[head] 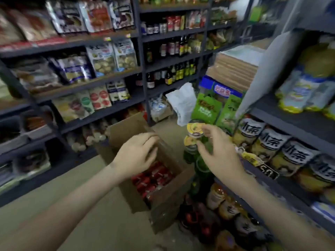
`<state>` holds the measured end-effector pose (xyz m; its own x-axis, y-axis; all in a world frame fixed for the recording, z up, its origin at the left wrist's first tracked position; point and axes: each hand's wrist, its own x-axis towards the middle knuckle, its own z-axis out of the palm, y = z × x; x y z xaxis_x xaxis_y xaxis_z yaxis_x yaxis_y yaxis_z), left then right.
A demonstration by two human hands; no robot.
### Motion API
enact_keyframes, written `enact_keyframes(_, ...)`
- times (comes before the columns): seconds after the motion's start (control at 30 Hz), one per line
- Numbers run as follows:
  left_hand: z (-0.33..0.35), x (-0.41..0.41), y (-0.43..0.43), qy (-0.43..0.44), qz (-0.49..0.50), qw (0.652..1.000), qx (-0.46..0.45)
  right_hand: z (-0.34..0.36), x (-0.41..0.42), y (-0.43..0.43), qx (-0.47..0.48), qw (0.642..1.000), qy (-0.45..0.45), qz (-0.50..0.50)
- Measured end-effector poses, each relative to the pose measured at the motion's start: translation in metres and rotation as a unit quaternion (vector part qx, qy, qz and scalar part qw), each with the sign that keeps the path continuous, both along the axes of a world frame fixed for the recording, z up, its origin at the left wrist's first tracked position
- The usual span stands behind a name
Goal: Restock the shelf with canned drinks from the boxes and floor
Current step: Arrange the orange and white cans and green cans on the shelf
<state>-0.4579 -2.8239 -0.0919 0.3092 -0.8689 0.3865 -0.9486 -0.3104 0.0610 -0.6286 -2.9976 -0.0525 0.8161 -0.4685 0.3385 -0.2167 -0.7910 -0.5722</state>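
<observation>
Since the shelf [297,122] on the right needs filling, the box [166,200] sits open on the floor [87,189] beside it, red cans [154,176] packed inside. The left hand [136,156] hangs over them, fingers loosely curled, empty. The right hand [217,153] pinches a yellow-lidded can [195,130] atop a floor stack [191,154], probably to lift it shelfward.

1. Box [163,201]: brown cardbd, matt, rough edges.
2. Red cans [154,176] inside: metal, glossy.
3. Yellow-lid can [195,130]: shiny top, glossy green body.
4. Shelf frames [143,69]: dark metal, matt paint.
5. Snack bags [108,58]: glossy plastic film.
6. White bag [183,104]: thin plastic, crinkled.
7. Floor [108,229]: matt, smooth, concrete-like.
</observation>
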Motion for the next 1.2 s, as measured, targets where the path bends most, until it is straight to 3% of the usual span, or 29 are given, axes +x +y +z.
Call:
enact_keyframes(0.13, -0.055, 0.064, 0.054, 0.029, 0.049, 0.996, 0.067, -0.063, 0.064, 0.025, 0.03, 0.993, 0.085, 0.071)
enact_keyframes(0.47, -0.191, 0.221, 0.052, 0.012, -0.108, 0.99, 0.087, -0.265, 0.244, 0.062, 0.049, 0.952, 0.284, 0.098)
enact_keyframes(0.57, -0.231, 0.229, 0.056, 0.064, -0.14, 0.979, 0.135, -0.339, 0.258, 0.06, 0.04, 0.906, 0.404, 0.121)
enact_keyframes(0.67, -0.269, 0.233, 0.083, 0.162, -0.107, 0.951, 0.239, -0.4, 0.243, 0.058, -0.041, 0.834, 0.528, 0.151)
enact_keyframes(0.73, -0.293, 0.233, 0.105, 0.155, -0.091, 0.94, 0.29, -0.422, 0.233, 0.057, -0.073, 0.781, 0.588, 0.197)
enact_keyframes(0.8, -0.31, 0.232, 0.119, 0.149, -0.091, 0.932, 0.317, -0.435, 0.228, 0.058, -0.096, 0.755, 0.609, 0.226)
enact_keyframes(0.97, -0.323, 0.23, 0.119, 0.172, -0.104, 0.94, 0.275, -0.489, 0.205, 0.055, -0.186, 0.784, 0.547, 0.226)
enact_keyframes(1.07, -0.317, 0.229, 0.116, 0.181, -0.09, 0.939, 0.277, -0.443, 0.213, 0.058, -0.207, 0.819, 0.5, 0.189)
enact_keyframes(1.2, -0.285, 0.216, 0.089, 0.2, -0.009, 0.914, 0.352, -0.381, 0.223, 0.055, -0.18, 0.864, 0.458, 0.104)
